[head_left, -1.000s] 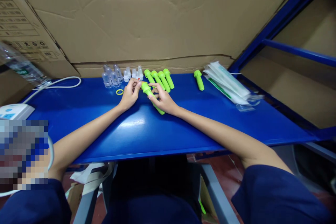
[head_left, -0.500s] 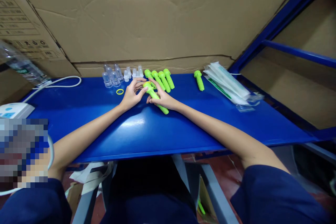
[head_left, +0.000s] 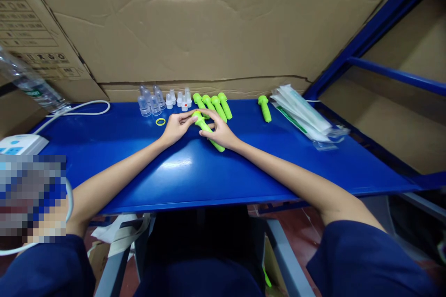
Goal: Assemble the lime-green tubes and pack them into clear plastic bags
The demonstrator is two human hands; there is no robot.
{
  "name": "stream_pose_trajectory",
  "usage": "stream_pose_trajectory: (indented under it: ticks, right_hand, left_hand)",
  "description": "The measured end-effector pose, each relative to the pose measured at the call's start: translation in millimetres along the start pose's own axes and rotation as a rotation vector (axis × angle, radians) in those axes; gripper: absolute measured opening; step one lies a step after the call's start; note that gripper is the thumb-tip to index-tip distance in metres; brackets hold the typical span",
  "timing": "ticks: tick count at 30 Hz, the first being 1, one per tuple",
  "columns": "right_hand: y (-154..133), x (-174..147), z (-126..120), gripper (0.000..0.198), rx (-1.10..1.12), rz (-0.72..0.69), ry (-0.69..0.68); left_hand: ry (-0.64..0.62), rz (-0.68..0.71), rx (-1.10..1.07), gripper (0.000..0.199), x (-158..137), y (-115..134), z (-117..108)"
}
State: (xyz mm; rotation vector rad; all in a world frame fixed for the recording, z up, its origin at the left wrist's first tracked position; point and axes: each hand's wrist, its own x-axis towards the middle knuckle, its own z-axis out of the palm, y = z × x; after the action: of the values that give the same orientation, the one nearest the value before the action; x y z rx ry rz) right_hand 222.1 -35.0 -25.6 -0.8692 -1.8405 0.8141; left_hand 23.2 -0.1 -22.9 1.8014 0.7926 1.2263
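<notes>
A lime-green plastic handle point(head_left: 208, 128) with a wider round head lies slanted between my hands, its lower end toward me. My right hand point(head_left: 223, 133) is closed round its shaft, with the fingers reaching up to the head. With thumb and fingers pinched, my left hand point(head_left: 177, 126) grips the head end from the left. A small orange-yellow bit shows at the head; its shape is mostly hidden by the fingers. Left of my left hand, a yellow ring point(head_left: 160, 121) lies flat on the table. Behind my hands, several similar green handles point(head_left: 218, 107) rest in a slanted row.
Several clear plastic cups point(head_left: 145, 106) and smaller clear pieces with white bases point(head_left: 169, 100) stand at the back of the blue table point(head_left: 139, 181). Farther right are a lone green handle point(head_left: 265, 109) and plastic-wrapped packets point(head_left: 303, 113). A power strip point(head_left: 24, 144) sits at left.
The fingers of my left hand have drawn in closer around the handle's head. My right hand's fingers have shifted slightly along it. The view has tilted a little.
</notes>
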Motion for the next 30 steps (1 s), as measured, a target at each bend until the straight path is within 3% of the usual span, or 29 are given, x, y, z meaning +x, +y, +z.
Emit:
stream_pose_trajectory:
  ticks: [6, 18, 30]
  right_hand:
    - [4, 0, 1, 0.071, 0.098, 0.057, -0.061]
    - [5, -4, 7, 0.059, 0.110, 0.067, -0.013]
    - [1, -6, 9, 0.057, 0.036, 0.062, 0.081]
  left_hand:
    - [0.103, 0.057, 0.121, 0.060, -4, 7, 2]
    - [0.217, 0.097, 0.273, 0.027, -8, 14, 4]
    - [0.278, 0.115, 0.349, 0.017, -10, 22, 11]
